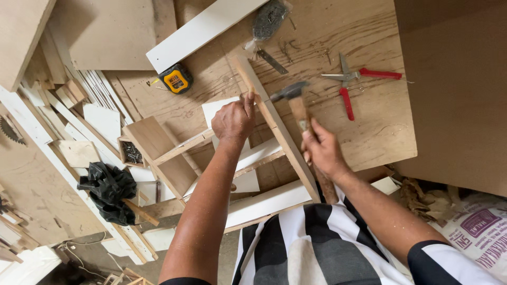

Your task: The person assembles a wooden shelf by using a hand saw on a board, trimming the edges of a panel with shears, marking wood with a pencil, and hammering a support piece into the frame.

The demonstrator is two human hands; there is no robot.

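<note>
Insp. notes, head view: left hand (233,120) was closed narrow, fingertips pinched at the top edge of the wooden frame rail (274,126), apparently holding a small nail upright there; the nail itself was too small to confirm. Right hand (322,150) was wrapped tight round the wooden handle of the hammer (296,103), steel head raised just right of the left fingertips, not touching the rail. The rail ran diagonally from far centre to near right and formed one side of a wooden frame (211,153) w/ white panel pieces, lying on the plywood bench top (369,126) and overhanging its near edge. Containers: a clear plastic bag (268,20) at far centre held a dark mass of nails, lying on the bench beside a white board (203,32); a small open wooden box (131,152) at left, just beside the frame's brown panel, held dark small fasteners, type not discernible; a crumpled black plastic bag (108,191) lay near left on offcuts, contents not visible. Other items: yellow-black tape measure (176,79) at far left-centre, near the white board's end; red-handled snips (354,82) at far right, well apart from both hands. A printed sack (475,227) lay at near right, below bench level.
</note>
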